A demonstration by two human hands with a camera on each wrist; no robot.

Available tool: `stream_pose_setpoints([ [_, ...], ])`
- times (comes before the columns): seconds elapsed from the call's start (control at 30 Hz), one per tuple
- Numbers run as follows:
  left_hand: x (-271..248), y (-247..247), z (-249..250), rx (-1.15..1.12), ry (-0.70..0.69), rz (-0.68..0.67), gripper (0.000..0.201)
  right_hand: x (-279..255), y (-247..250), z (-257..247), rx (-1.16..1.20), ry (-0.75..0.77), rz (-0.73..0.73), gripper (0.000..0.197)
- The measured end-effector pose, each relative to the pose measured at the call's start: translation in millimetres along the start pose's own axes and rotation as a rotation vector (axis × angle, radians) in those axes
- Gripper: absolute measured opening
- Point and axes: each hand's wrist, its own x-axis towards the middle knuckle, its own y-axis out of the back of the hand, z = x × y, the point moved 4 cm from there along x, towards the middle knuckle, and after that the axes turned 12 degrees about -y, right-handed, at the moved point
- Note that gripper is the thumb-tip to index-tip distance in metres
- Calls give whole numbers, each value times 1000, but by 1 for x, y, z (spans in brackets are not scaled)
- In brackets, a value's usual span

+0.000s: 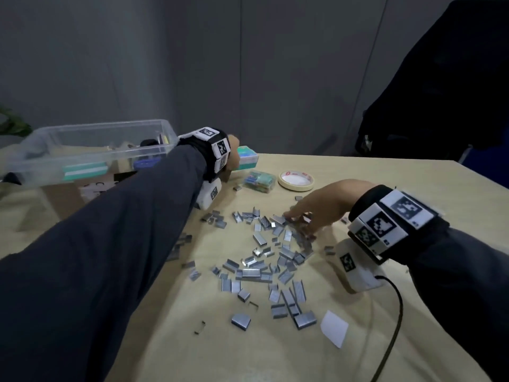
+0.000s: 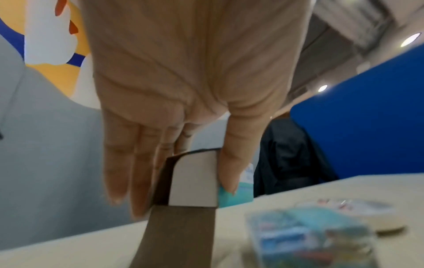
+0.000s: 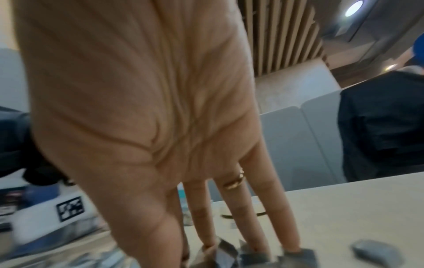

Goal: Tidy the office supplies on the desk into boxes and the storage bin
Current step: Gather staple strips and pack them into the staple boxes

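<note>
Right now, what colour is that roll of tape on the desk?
Cream or pale beige, with red print on its white inner core; the roll of tape shows best in the head view.

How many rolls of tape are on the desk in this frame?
1. The single tape roll lies flat on the desk, just right of the clear box of clips. More could be hidden inside the storage bin.

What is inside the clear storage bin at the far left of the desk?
Through the storage bin wall: a teal-and-white box, something blue and a dark item near the right end. The left sleeve covers that end; the rest is too blurred to name.
</note>
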Motion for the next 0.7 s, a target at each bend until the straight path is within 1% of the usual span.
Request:
stream_pose_setpoints([
  [0.03, -5, 7, 0, -22, 13, 21, 17, -6, 3, -7, -2, 9, 11, 55],
  [0.07, -14, 13, 1, -24, 1, 29, 16, -6, 3, -11, 4, 15, 18, 55],
  [0.13, -30, 22, 0, -139, -11, 15, 26, -11, 7, -17, 47, 35, 86, 54],
  [0.23, -59, 35, 5, -281, -83, 76, 38, -11, 14, -28, 137, 54, 238, 52],
  [0.3, -77, 36, 6, -356, -130, 134, 41, -8, 14, -41, 174, 88, 261, 51],
  [0.4, -105, 31, 7, -457, -193, 173, 45, -4, 14, -54, 165, 79, 255, 51],
  [0.43, -115, 31, 7, -457, -218, 186, 47, -4, 15, -57, 156, 71, 259, 50],
  [0.53, -135, 31, 2, -340, -274, 275, 41, -4, 16, -58, 169, 51, 216, 50],
  [0.57, -141, 31, -1, -316, -271, 307, 40, -4, 17, -58, 204, 39, 184, 51],
  [0.63, -151, 30, -7, -304, -242, 343, 47, -6, 17, -58, 271, 22, 141, 51],
  [0.7, -158, 28, -10, -292, -216, 329, 52, -8, 19, -59, 265, 4, 153, 44],
])
